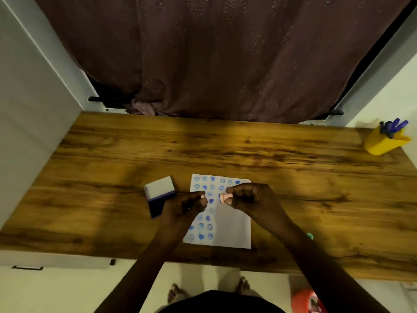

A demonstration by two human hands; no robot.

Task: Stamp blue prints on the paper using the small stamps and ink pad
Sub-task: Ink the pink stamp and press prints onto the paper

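A white paper [234, 229] lies on the wooden table [225, 150], covered along its top and left side with several blue round and heart prints. My right hand [250, 197] hovers over the paper's upper part, pinching a small pink stamp [224, 197] held sideways, its blue-inked face pointing left. My left hand [187, 206] is closed at the paper's left edge with a small pale piece [202, 196] between its fingertips; what it is cannot be told. The open ink pad [159, 197], white lid up and dark blue pad below, lies just left of my left hand.
A yellow cup [383, 141] with blue pens stands at the table's far right corner. A small green object [311, 236] peeks out beside my right forearm. A brown curtain [225, 64] hangs behind the table. An orange container [306, 301] sits on the floor at lower right.
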